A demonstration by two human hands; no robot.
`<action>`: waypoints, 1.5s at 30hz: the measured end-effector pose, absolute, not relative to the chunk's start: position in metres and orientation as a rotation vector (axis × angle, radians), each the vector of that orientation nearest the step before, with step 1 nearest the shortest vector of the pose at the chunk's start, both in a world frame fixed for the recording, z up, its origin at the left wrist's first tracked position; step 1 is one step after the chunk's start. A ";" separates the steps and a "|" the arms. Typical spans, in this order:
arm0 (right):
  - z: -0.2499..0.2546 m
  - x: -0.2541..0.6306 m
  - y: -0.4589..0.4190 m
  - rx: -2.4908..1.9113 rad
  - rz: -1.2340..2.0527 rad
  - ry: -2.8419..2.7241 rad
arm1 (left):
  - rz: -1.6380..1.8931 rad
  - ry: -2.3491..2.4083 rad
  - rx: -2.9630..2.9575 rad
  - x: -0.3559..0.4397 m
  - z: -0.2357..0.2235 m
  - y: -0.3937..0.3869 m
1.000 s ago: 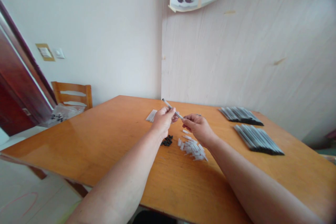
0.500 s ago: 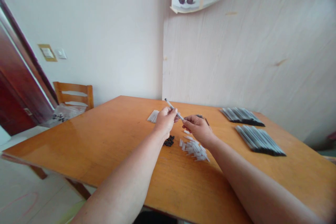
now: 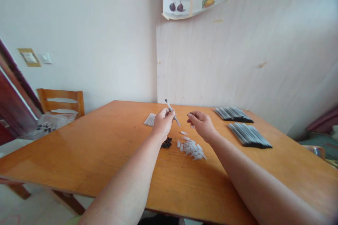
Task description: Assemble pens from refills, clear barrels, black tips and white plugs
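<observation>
My left hand [image 3: 163, 121] is closed around a slim pen [image 3: 173, 113] with a clear barrel and a black upper end. The pen tilts, its lower end pointing down to the right. Apart from it, my right hand [image 3: 201, 122] has its fingers pinched together. A small pale bit shows under those fingers, too small to name. Below the hands lie a heap of small whitish translucent pieces [image 3: 192, 148] and a little pile of black pieces [image 3: 167, 143]. Behind my left hand, thin white tubes [image 3: 150, 119] lie side by side.
On the right of the wooden table [image 3: 105, 147] lie two rows of pens, a far row [image 3: 232, 113] and a near row [image 3: 249, 134], both with black ends. At the left stands a wooden chair [image 3: 62, 95] with a plastic bag [image 3: 51, 123] of black pieces.
My right hand has come away from the pen's lower end and moved to the right. The pen stays in my left hand, now tilted more steeply. The camera view has shifted.
</observation>
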State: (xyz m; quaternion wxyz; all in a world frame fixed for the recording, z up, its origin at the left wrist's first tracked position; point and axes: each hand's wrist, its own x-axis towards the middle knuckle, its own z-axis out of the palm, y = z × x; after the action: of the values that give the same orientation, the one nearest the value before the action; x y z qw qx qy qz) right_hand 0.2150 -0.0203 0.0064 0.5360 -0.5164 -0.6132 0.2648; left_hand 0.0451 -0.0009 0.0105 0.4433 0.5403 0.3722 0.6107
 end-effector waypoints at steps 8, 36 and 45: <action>0.032 0.207 -0.029 -1.188 0.390 -1.507 | 1.389 1.066 2.008 0.044 0.004 0.001; 0.009 0.289 -0.099 -1.854 0.059 -1.471 | 1.176 1.158 2.944 0.054 0.008 -0.018; -0.007 0.394 -0.101 -1.994 -0.056 -1.000 | 1.208 1.130 2.951 0.051 0.008 -0.014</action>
State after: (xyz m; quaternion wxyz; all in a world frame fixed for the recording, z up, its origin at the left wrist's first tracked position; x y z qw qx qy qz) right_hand 0.3942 -0.1011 -0.0070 0.4395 -0.8027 -0.4024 -0.0224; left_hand 0.0507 -0.0144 0.0081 -0.1204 0.8659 0.3316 0.3546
